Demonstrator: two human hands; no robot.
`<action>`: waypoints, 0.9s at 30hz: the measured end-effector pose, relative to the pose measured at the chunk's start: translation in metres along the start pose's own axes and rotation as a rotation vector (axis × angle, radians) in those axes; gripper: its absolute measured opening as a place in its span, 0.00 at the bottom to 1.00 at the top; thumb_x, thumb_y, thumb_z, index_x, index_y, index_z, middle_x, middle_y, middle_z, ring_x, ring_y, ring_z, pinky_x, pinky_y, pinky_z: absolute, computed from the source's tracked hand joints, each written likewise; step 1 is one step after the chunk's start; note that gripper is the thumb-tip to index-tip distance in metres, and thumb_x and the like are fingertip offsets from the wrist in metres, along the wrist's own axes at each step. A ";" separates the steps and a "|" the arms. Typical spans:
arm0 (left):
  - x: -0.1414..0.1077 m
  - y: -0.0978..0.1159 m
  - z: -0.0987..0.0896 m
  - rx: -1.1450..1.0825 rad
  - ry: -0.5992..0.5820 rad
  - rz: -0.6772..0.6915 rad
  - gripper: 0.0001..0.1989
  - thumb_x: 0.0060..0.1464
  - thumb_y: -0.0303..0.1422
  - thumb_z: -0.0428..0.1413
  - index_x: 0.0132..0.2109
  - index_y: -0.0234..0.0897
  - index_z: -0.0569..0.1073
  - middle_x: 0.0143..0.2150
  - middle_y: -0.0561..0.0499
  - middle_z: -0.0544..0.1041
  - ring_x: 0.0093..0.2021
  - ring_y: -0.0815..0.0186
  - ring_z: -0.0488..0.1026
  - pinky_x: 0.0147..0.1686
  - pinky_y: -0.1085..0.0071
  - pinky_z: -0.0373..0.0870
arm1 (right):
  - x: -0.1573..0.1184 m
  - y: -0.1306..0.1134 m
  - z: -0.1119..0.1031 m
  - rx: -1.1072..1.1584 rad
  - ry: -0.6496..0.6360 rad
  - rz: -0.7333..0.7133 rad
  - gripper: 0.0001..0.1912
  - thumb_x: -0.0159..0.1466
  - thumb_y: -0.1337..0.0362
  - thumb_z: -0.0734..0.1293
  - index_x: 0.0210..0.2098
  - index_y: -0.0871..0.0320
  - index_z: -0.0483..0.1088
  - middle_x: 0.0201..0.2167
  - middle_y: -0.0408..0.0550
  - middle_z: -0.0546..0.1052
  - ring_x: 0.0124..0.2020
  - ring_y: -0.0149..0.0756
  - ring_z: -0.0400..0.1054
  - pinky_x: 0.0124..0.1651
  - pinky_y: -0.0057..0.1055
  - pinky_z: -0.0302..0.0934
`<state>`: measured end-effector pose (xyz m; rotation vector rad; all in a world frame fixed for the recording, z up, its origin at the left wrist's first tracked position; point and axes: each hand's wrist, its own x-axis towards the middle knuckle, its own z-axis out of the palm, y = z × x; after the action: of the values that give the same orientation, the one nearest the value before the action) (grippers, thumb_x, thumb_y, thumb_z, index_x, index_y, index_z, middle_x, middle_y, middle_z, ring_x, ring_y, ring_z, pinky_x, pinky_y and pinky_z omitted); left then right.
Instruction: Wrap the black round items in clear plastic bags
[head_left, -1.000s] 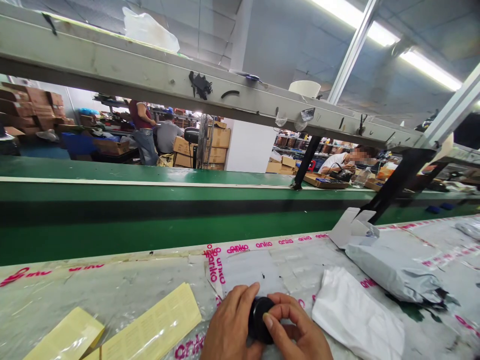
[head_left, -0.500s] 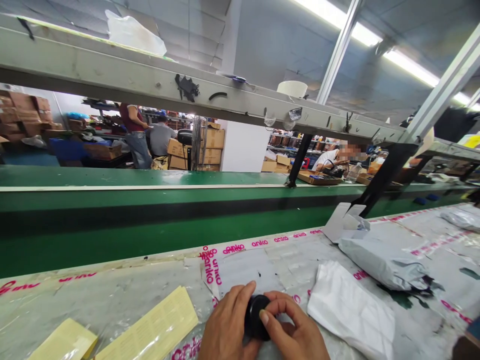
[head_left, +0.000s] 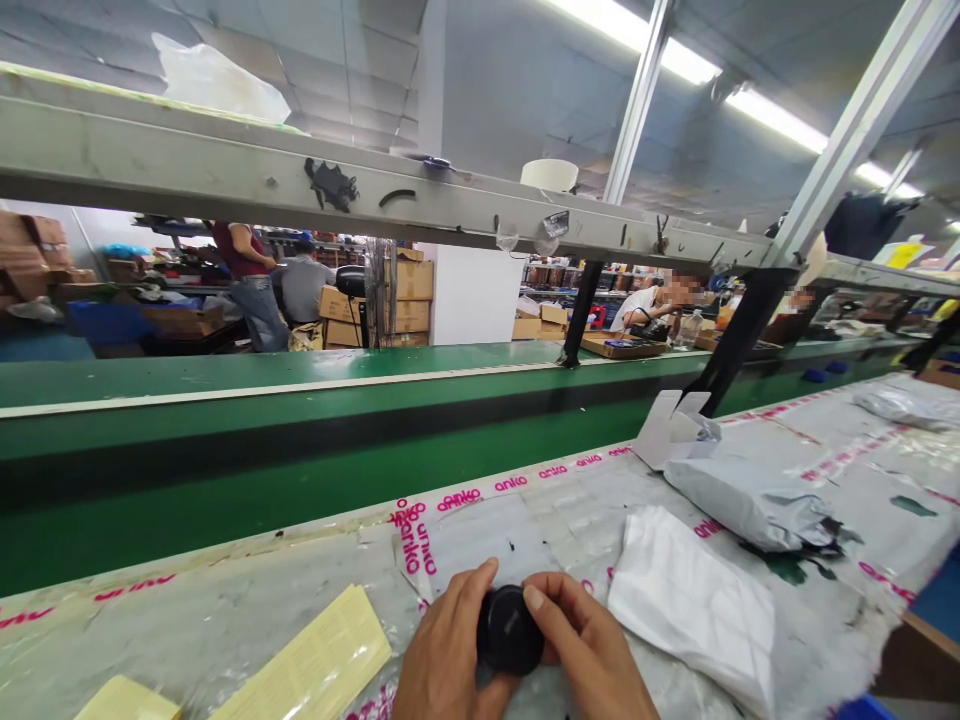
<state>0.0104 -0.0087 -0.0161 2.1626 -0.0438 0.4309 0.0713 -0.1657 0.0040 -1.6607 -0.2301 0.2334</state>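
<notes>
Left hand (head_left: 448,650) and right hand (head_left: 589,645) — fingers clamped on black disc (head_left: 511,630), held between them over table (head_left: 300,560). Yellow paper (head_left: 311,660) lies left, white cloth (head_left: 691,605) right — grey bag (head_left: 754,503) and white box (head_left: 675,432) beyond.

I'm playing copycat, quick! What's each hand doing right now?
Left hand: holding the black round thing from its left side.
Right hand: holding the same thing, thumb on its edge.
</notes>
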 end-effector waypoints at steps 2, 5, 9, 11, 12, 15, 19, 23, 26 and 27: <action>0.000 0.000 -0.001 -0.006 -0.006 0.005 0.38 0.47 0.22 0.58 0.66 0.44 0.65 0.59 0.46 0.75 0.58 0.54 0.72 0.58 0.56 0.71 | 0.001 0.000 0.000 -0.041 0.000 -0.014 0.20 0.60 0.45 0.69 0.37 0.56 0.75 0.33 0.47 0.79 0.37 0.44 0.72 0.39 0.34 0.66; 0.001 0.001 -0.002 0.005 -0.015 -0.017 0.39 0.46 0.21 0.58 0.66 0.45 0.64 0.60 0.47 0.75 0.59 0.54 0.73 0.58 0.56 0.70 | 0.001 -0.002 0.000 -0.131 -0.017 -0.033 0.18 0.60 0.47 0.70 0.37 0.56 0.74 0.33 0.48 0.80 0.38 0.45 0.73 0.43 0.35 0.65; 0.001 0.001 -0.003 0.034 -0.024 -0.061 0.40 0.45 0.22 0.59 0.66 0.45 0.64 0.61 0.48 0.75 0.60 0.53 0.72 0.60 0.57 0.69 | 0.003 -0.002 0.001 -0.122 -0.020 -0.047 0.21 0.64 0.43 0.65 0.33 0.55 0.74 0.32 0.48 0.80 0.37 0.45 0.74 0.41 0.35 0.66; 0.001 0.001 -0.005 0.038 -0.058 -0.064 0.40 0.46 0.22 0.58 0.67 0.44 0.63 0.63 0.47 0.73 0.62 0.53 0.70 0.62 0.56 0.68 | 0.003 -0.001 0.004 -0.123 0.004 -0.050 0.20 0.61 0.43 0.68 0.34 0.55 0.75 0.32 0.47 0.80 0.36 0.45 0.74 0.40 0.35 0.66; 0.001 0.001 -0.006 0.036 -0.076 -0.060 0.40 0.47 0.22 0.58 0.68 0.43 0.62 0.64 0.47 0.73 0.63 0.54 0.70 0.63 0.56 0.67 | 0.002 -0.001 0.006 -0.138 0.019 -0.055 0.19 0.59 0.45 0.70 0.35 0.54 0.75 0.32 0.47 0.81 0.36 0.45 0.74 0.40 0.35 0.66; 0.000 0.001 -0.006 0.027 -0.071 -0.060 0.39 0.49 0.24 0.57 0.69 0.43 0.61 0.65 0.47 0.72 0.64 0.55 0.69 0.64 0.56 0.65 | 0.000 -0.003 0.012 -0.187 0.064 -0.086 0.15 0.55 0.51 0.73 0.35 0.54 0.75 0.30 0.45 0.80 0.34 0.44 0.73 0.40 0.35 0.66; 0.001 0.002 -0.003 0.020 -0.037 -0.078 0.42 0.44 0.22 0.58 0.68 0.43 0.62 0.62 0.47 0.74 0.61 0.55 0.71 0.61 0.58 0.68 | -0.001 -0.007 0.008 -0.086 0.068 -0.052 0.19 0.60 0.45 0.69 0.36 0.54 0.76 0.31 0.45 0.80 0.35 0.44 0.73 0.35 0.33 0.66; 0.002 0.000 0.001 0.029 -0.014 -0.018 0.44 0.43 0.20 0.57 0.69 0.45 0.61 0.58 0.48 0.76 0.57 0.55 0.73 0.59 0.59 0.69 | 0.000 0.002 -0.001 0.070 0.126 0.035 0.29 0.62 0.35 0.64 0.39 0.54 0.77 0.39 0.50 0.81 0.41 0.48 0.75 0.28 0.31 0.67; 0.000 -0.003 0.003 0.060 0.014 0.037 0.45 0.42 0.18 0.54 0.69 0.44 0.60 0.61 0.48 0.74 0.60 0.56 0.71 0.61 0.59 0.67 | 0.000 0.014 -0.004 0.058 0.164 -0.009 0.30 0.61 0.34 0.66 0.39 0.55 0.78 0.35 0.50 0.81 0.41 0.50 0.75 0.31 0.33 0.70; -0.001 -0.005 0.003 0.069 0.019 0.046 0.46 0.41 0.17 0.53 0.69 0.44 0.60 0.63 0.47 0.73 0.62 0.56 0.70 0.63 0.59 0.66 | 0.000 0.018 -0.004 0.045 0.167 -0.017 0.31 0.62 0.34 0.65 0.40 0.55 0.78 0.34 0.50 0.81 0.40 0.50 0.75 0.32 0.34 0.70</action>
<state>0.0115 -0.0086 -0.0217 2.2288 -0.0693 0.4863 0.0722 -0.1716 -0.0129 -1.6237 -0.1118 0.0856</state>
